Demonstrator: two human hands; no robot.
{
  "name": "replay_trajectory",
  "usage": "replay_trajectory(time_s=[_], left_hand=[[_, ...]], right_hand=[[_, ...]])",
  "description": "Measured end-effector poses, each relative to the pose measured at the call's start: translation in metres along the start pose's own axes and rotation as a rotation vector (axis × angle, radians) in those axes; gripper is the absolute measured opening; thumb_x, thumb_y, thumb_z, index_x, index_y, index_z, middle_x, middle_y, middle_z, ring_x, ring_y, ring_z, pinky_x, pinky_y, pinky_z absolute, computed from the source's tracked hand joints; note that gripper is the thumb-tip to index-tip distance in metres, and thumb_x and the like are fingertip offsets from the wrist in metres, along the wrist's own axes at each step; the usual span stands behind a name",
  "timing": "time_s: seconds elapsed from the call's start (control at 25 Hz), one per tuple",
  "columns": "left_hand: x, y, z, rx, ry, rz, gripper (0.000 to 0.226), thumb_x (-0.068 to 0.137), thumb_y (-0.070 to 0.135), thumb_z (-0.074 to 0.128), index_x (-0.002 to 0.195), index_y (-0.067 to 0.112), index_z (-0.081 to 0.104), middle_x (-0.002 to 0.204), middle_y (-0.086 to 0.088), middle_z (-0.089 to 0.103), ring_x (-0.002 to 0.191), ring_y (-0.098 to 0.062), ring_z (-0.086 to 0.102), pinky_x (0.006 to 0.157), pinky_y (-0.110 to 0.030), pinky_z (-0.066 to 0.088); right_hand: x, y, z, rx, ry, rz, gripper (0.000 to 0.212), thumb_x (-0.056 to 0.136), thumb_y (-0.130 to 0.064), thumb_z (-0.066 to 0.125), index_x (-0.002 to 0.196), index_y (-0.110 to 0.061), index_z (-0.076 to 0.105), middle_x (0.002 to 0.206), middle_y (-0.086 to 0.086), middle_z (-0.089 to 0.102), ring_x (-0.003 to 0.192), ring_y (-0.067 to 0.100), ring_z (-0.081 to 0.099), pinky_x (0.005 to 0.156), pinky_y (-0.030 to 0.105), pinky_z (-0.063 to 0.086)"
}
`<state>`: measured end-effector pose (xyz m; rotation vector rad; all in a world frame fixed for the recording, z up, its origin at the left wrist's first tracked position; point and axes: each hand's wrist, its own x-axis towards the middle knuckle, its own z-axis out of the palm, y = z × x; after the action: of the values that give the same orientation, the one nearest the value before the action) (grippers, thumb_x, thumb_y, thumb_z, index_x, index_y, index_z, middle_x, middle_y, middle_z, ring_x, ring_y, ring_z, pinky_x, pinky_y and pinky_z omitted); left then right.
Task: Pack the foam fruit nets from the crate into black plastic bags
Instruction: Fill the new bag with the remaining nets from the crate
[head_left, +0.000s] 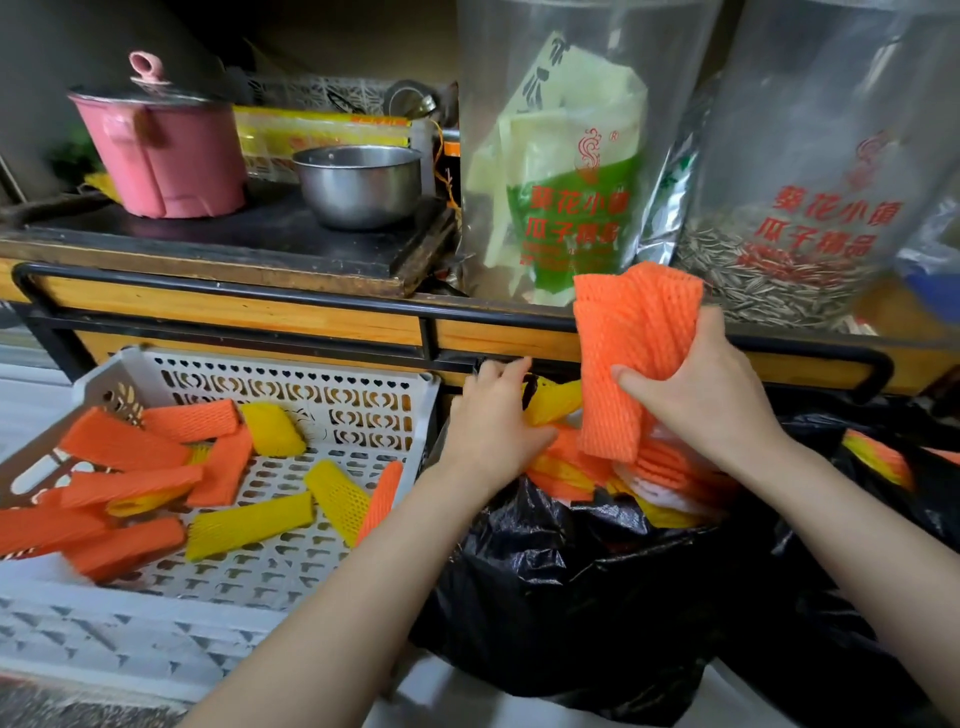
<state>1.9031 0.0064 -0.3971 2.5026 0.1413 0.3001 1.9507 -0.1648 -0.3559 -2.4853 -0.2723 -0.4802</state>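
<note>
The black bag (597, 597), at five o'clock, is lying open with nets (660, 467) piling inside; its folds are hiding how full it is. The crate (291, 374), at eight o'clock, is holding loose nets. The right hand (706, 395) is clamping its grip on an orange bundle (628, 343) above the bag's mouth, so the next move is probably pushing it down and letting go. The left hand (488, 421) is reaching the far rim; I cannot tell whether its grip is pinching plastic.

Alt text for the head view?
A person's right hand holds a bunch of orange nets over an open, part-filled black bag; the left hand is at the bag's mouth. More nets, orange and yellow, lie in a white crate at left.
</note>
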Motion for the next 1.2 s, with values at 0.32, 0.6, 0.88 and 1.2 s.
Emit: replay_trajectory(time_s=[0.32,0.6,0.88,1.2], left_hand=[[0.003,-0.027,-0.026,-0.265,0.229,-0.182,0.012,0.091,0.019,0.058,0.086,0.01,0.066,0.077,-0.002,0.061,0.071,-0.014,0.055,0.063,-0.025,0.038],[-0.001,-0.019,-0.039,-0.538,0.28,-0.089,0.017,0.093,0.018,0.057,0.086,0.005,0.064,0.072,-0.004,0.058,0.071,-0.015,0.054,0.07,-0.028,0.043],[-0.003,-0.023,-0.039,-0.549,0.27,-0.04,0.013,0.092,0.019,0.058,0.081,0.012,0.062,0.069,0.003,0.055,0.068,-0.012,0.05,0.069,-0.027,0.042],[-0.008,-0.021,-0.042,-0.382,0.262,-0.011,0.029,0.092,0.019,0.057,0.064,0.022,0.049,0.062,0.007,0.046,0.059,-0.007,0.043,0.054,-0.011,0.034]], right_hand=[[-0.011,-0.007,0.024,-0.345,-0.248,-0.373,0.064,0.074,-0.049,0.068,0.121,-0.015,0.041,0.112,0.005,0.058,0.108,0.027,0.044,0.086,0.035,0.035],[-0.013,-0.029,0.054,-0.339,-0.675,-0.569,0.071,0.08,-0.047,0.067,0.142,-0.03,0.037,0.121,0.003,0.052,0.108,0.022,0.044,0.092,0.028,0.035],[-0.011,-0.04,0.059,-0.264,-0.74,-0.615,0.049,0.076,-0.038,0.073,0.121,-0.022,0.059,0.117,-0.003,0.062,0.11,0.018,0.054,0.087,0.025,0.04],[-0.005,-0.044,0.055,-0.146,-0.691,-0.556,0.038,0.076,-0.035,0.074,0.11,-0.025,0.059,0.101,-0.011,0.062,0.09,0.006,0.054,0.081,0.022,0.044]])
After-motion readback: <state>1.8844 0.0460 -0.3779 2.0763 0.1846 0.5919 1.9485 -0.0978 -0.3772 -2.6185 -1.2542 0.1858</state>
